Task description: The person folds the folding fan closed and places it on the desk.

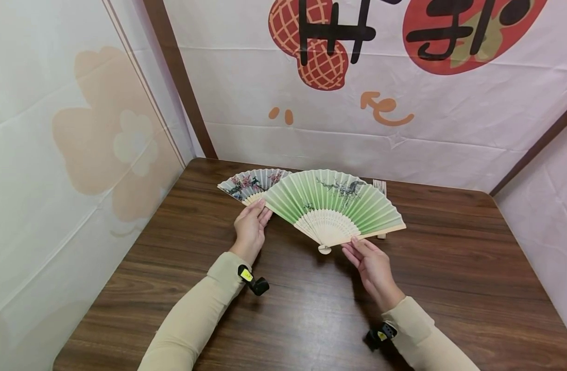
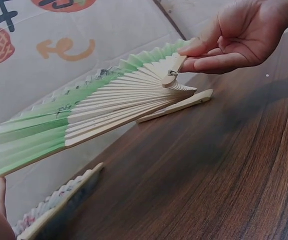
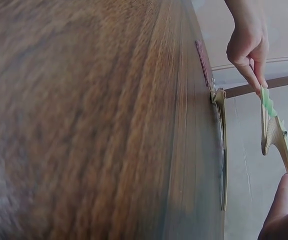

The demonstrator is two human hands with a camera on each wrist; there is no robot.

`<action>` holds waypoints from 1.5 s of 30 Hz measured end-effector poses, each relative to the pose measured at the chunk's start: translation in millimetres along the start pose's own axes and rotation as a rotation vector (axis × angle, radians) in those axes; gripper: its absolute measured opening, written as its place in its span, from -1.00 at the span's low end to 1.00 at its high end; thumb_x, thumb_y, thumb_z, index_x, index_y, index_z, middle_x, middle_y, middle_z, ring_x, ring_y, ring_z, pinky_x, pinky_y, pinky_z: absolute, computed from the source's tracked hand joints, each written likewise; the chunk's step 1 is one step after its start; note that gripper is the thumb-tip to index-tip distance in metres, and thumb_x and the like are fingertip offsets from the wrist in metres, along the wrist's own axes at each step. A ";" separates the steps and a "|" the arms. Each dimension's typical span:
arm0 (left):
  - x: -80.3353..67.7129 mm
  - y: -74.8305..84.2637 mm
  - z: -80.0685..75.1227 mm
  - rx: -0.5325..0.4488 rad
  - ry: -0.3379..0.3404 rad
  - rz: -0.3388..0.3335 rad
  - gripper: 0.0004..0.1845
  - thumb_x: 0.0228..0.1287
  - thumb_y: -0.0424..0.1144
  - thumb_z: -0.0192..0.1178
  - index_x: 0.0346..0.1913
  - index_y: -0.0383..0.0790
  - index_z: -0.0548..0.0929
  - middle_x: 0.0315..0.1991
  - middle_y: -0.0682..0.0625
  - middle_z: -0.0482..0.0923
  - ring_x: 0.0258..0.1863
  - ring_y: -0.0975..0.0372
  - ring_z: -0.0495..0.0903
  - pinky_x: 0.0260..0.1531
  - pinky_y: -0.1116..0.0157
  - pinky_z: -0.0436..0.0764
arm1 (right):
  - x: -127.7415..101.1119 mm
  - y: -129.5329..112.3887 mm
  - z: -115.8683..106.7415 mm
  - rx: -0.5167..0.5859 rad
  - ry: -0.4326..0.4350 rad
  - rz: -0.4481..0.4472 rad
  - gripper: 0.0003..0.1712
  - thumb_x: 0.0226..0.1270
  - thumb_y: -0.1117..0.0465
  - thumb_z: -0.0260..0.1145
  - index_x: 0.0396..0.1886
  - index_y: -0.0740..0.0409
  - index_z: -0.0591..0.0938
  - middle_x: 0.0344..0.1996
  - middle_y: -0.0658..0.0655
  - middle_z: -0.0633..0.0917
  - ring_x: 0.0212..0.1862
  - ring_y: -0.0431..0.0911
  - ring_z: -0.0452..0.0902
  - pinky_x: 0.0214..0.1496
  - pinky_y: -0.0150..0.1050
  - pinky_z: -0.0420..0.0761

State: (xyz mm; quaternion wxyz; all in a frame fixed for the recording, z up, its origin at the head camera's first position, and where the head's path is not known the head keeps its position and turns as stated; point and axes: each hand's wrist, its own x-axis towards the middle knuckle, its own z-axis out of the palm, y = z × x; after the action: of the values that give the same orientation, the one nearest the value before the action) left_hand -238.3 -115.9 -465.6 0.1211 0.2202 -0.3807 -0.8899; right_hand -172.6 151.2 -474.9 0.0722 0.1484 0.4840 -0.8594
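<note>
Above the table (image 1: 450,268), the green fan (image 1: 334,203) spans sideways between both hands: left hand (image 1: 251,226) pinches its left edge, right hand (image 1: 373,270) apparently its right rib.

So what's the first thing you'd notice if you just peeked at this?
The big green fan, spread wide open above the middle of the brown table. The left hand holds its left edge and the right hand pinches the wooden end by the pivot. Behind it, at the left, a second open fan with flowers lies on the table.
</note>
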 end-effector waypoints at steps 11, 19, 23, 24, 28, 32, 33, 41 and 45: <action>3.7 -0.1 2.0 0.031 -0.020 0.006 -0.95 0.42 -0.48 0.12 -0.18 -0.31 0.56 -0.42 0.07 0.72 -0.42 0.33 0.73 -0.34 0.45 0.76 | -0.1 0.4 0.6 -0.020 -0.023 0.017 -0.61 0.52 0.41 0.08 -0.53 0.08 0.63 -0.49 -0.02 0.78 -0.28 -0.20 0.76 -0.03 -0.31 0.77; 6.7 -0.1 2.9 0.035 -0.035 0.010 -0.93 0.39 -0.48 0.16 -0.26 -0.28 0.58 -0.47 0.07 0.71 -0.46 0.33 0.73 -0.37 0.45 0.76 | -2.2 0.9 0.6 -0.053 -0.049 0.026 -0.61 0.53 0.41 0.07 -0.52 0.08 0.62 -0.47 -0.02 0.77 -0.26 -0.20 0.75 0.02 -0.29 0.76; 7.4 -0.4 3.6 0.035 -0.032 0.011 -0.91 0.37 -0.48 0.19 -0.30 -0.27 0.60 -0.49 0.07 0.71 -0.48 0.33 0.72 -0.39 0.45 0.76 | -1.2 1.3 0.7 -0.068 -0.055 0.023 -0.62 0.53 0.41 0.07 -0.51 0.09 0.63 -0.47 0.00 0.77 -0.26 -0.19 0.75 0.01 -0.29 0.76; 7.7 -0.6 3.8 0.034 -0.031 0.011 -0.91 0.37 -0.48 0.19 -0.30 -0.27 0.60 -0.49 0.06 0.71 -0.48 0.33 0.72 -0.39 0.44 0.76 | -0.8 1.5 0.9 -0.070 -0.055 0.023 -0.63 0.53 0.41 0.08 -0.51 0.09 0.63 -0.48 0.00 0.77 -0.27 -0.19 0.75 0.01 -0.29 0.76; 7.5 -0.3 4.3 0.034 -0.030 0.012 -0.88 0.36 -0.50 0.18 -0.32 -0.26 0.63 -0.48 0.06 0.71 -0.50 0.33 0.69 -0.39 0.44 0.76 | 0.2 0.6 1.3 -0.085 -0.059 0.026 -0.63 0.53 0.41 0.08 -0.51 0.10 0.63 -0.49 0.01 0.76 -0.28 -0.18 0.75 0.01 -0.30 0.76; 7.1 -0.6 5.4 0.035 -0.028 0.010 -0.84 0.36 -0.51 0.18 -0.35 -0.24 0.64 -0.48 0.06 0.70 -0.53 0.34 0.66 -0.39 0.45 0.76 | 0.4 -0.9 1.2 -0.102 -0.065 0.037 -0.63 0.53 0.40 0.08 -0.50 0.09 0.63 -0.48 0.00 0.76 -0.28 -0.18 0.75 0.02 -0.30 0.76; 7.1 -0.9 5.9 0.035 -0.027 0.010 -0.84 0.36 -0.51 0.18 -0.36 -0.23 0.64 -0.48 0.06 0.70 -0.54 0.34 0.66 -0.39 0.45 0.76 | 0.5 -1.2 1.3 -0.105 -0.067 0.037 -0.63 0.53 0.40 0.08 -0.50 0.09 0.63 -0.48 -0.01 0.76 -0.28 -0.18 0.75 0.02 -0.30 0.76; 7.9 -2.1 6.8 0.036 -0.032 0.011 -0.83 0.35 -0.51 0.19 -0.37 -0.23 0.65 -0.48 0.07 0.69 -0.53 0.34 0.67 -0.37 0.44 0.76 | 0.9 -3.0 2.4 -0.121 -0.078 0.046 -0.61 0.53 0.42 0.05 -0.50 0.09 0.64 -0.49 0.00 0.76 -0.28 -0.17 0.75 0.01 -0.29 0.76; 8.7 -3.0 7.8 0.030 -0.032 0.014 -0.82 0.35 -0.51 0.19 -0.39 -0.22 0.64 -0.49 0.06 0.69 -0.53 0.34 0.67 -0.38 0.44 0.76 | 1.2 -3.7 2.4 -0.131 -0.080 0.050 -0.61 0.53 0.42 0.06 -0.50 0.08 0.64 -0.49 -0.01 0.76 -0.28 -0.18 0.75 0.01 -0.29 0.76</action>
State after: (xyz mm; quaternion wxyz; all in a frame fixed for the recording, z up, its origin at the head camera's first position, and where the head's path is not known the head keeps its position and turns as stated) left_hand -249.9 -112.3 -465.6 0.1177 0.2051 -0.3976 -0.8866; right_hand -175.1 151.1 -471.1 0.1225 0.1211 0.5319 -0.8291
